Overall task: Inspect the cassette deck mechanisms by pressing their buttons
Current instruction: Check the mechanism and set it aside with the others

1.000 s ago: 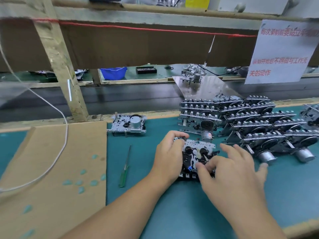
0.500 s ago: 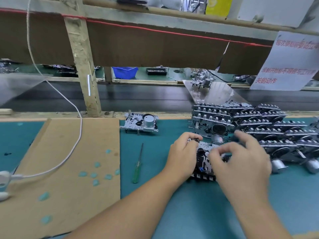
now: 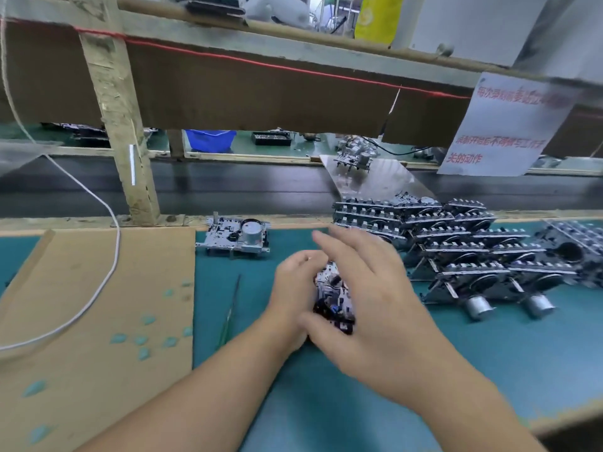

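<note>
A cassette deck mechanism [image 3: 332,298] lies on the green mat [image 3: 489,360] in the middle of the view. My left hand [image 3: 293,288] grips its left side with curled fingers. My right hand [image 3: 368,298] lies over its right side with the fingers stretched forward and the thumb near the front edge by the buttons. Most of the mechanism is hidden under the two hands. A single mechanism [image 3: 236,238] with a round motor sits apart at the back left of the mat.
Several stacked mechanisms [image 3: 456,246] fill the right of the mat. A green screwdriver [image 3: 230,311] lies left of my hands. A cardboard sheet [image 3: 91,321] with a white cable [image 3: 98,278] covers the left. A wooden post [image 3: 117,125] and a paper sign [image 3: 502,125] stand behind.
My right hand has moved up and over the mechanism, its fingers now stretched forward above it. The camera has shifted, so the scene sits further right and lower. My left hand keeps its grip.
</note>
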Demonstrator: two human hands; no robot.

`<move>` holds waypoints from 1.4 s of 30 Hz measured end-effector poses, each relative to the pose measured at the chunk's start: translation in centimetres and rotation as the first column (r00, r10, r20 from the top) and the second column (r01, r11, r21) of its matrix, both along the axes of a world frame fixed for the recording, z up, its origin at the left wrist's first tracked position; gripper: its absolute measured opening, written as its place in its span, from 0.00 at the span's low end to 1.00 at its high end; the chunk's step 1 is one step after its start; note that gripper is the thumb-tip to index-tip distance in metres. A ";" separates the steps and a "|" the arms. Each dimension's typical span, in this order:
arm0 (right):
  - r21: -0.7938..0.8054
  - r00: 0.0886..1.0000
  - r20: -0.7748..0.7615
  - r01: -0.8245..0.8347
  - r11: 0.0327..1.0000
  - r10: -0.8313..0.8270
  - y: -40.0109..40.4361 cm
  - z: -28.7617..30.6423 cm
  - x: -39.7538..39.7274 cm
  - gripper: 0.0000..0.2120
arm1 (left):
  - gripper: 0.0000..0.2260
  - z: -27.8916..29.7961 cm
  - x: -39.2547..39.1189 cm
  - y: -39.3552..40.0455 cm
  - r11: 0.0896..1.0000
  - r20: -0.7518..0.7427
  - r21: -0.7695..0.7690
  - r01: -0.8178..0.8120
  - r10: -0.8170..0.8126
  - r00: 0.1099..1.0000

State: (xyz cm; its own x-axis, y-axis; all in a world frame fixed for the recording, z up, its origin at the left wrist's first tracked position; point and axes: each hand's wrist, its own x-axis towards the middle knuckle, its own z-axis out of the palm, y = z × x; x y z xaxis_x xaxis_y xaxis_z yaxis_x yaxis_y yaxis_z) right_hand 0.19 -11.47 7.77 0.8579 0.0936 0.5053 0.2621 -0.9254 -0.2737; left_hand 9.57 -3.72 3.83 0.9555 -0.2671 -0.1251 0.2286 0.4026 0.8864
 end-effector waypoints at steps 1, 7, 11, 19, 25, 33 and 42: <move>-0.075 0.999 -0.020 0.036 0.997 -0.037 -2.5 -0.2 -1.6 0.39 | 0.04 0.0 -0.1 -0.5 1.000 -0.014 -0.005 0.008 -0.008 1.000; -0.067 0.906 0.409 0.149 0.987 -0.109 -12.5 -2.6 -9.5 0.17 | 0.10 2.1 -5.3 -5.5 0.921 -0.123 -0.174 0.350 -0.373 0.920; -0.013 0.818 0.543 0.235 0.972 -0.191 -17.3 -2.8 -13.7 0.16 | 0.16 4.0 -9.3 -11.7 0.843 -0.009 -0.192 0.503 -0.514 0.858; 0.541 0.532 0.319 0.577 0.612 -0.784 -30.4 0.1 -14.5 0.18 | 0.07 -1.9 -10.0 -19.7 0.722 0.415 0.621 0.304 -0.633 0.654; 0.461 0.579 -0.087 0.744 0.483 -0.811 -39.0 -1.3 -4.8 0.23 | 0.14 -3.8 -8.4 -21.4 0.653 0.415 0.747 0.122 -0.602 0.682; 0.332 0.571 -0.234 0.808 0.487 -0.787 -41.1 -5.0 3.3 0.28 | 0.14 -4.2 -8.4 -21.4 0.650 0.411 0.754 0.097 -0.581 0.703; 0.305 0.523 -0.132 0.829 0.468 -0.842 -42.6 -6.3 2.8 0.23 | 0.14 -4.4 -8.2 -21.3 0.678 0.437 0.727 0.105 -0.575 0.692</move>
